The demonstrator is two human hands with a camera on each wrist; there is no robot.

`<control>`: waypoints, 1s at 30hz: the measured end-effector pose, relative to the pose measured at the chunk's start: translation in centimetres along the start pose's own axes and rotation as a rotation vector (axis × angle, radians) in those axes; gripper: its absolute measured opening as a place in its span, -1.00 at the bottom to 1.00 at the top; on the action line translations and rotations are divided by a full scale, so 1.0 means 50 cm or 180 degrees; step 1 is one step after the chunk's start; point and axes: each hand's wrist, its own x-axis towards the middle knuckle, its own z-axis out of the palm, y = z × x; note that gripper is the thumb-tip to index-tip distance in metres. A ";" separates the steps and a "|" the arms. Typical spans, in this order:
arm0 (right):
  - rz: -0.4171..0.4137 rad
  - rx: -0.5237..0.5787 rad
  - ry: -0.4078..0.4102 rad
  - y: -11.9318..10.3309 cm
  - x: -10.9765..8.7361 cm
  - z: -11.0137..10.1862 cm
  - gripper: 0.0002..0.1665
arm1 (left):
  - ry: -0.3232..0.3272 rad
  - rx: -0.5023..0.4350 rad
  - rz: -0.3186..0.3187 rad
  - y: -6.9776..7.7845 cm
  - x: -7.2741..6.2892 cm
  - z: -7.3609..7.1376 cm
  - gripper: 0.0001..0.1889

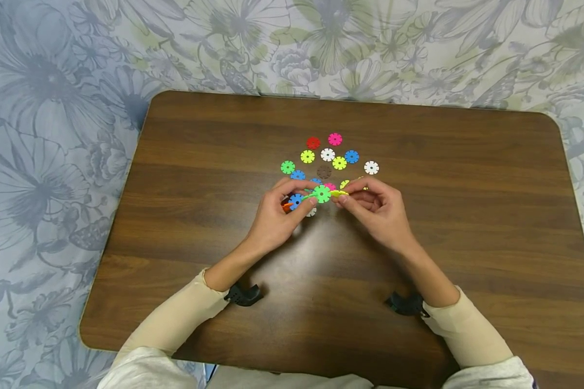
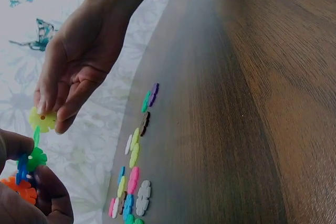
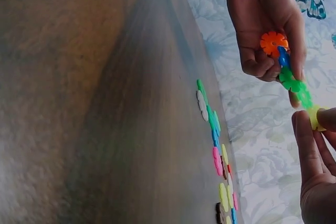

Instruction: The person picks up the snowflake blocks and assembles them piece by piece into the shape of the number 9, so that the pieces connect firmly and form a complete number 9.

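Observation:
Between thumb and fingers, my left hand [image 1: 274,219] holds a short chain of notched, flower-shaped plastic discs. An orange disc [image 3: 273,43] is at one end, followed by a blue disc [image 1: 296,202] and two green discs, the outermost green disc [image 1: 322,194] facing up. My right hand [image 1: 383,212] pinches a yellow disc [image 2: 42,120] by its edge. The yellow disc meets the outer green disc edge to edge; how deep the slots engage is too small to tell. Both hands are raised above the table.
Several loose discs lie flat on the wooden table [image 1: 199,162] beyond and below the hands, among them a red disc [image 1: 313,143], a brown disc [image 1: 324,172] and a white disc [image 1: 371,167]. Floral-patterned cloth [image 1: 53,81] surrounds the table's far and left edges.

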 end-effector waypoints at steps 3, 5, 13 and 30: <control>-0.0072 0.0012 0.0053 0.001 -0.001 0.004 -0.79 | 0.0042 -0.0026 0.0012 0.022 -0.002 0.001 -0.73; -0.0118 -0.0020 0.0089 0.001 -0.003 0.007 -0.80 | 0.0049 -0.0044 0.0016 0.036 -0.004 0.000 -0.72; -0.0449 -0.0369 0.0187 -0.028 -0.006 0.028 -0.78 | 0.0111 0.0031 0.0127 0.011 -0.005 0.006 -0.69; -0.0696 -0.1096 0.0420 -0.052 -0.003 0.028 -0.82 | -0.0300 -0.0310 0.0236 -0.018 -0.008 0.002 -0.58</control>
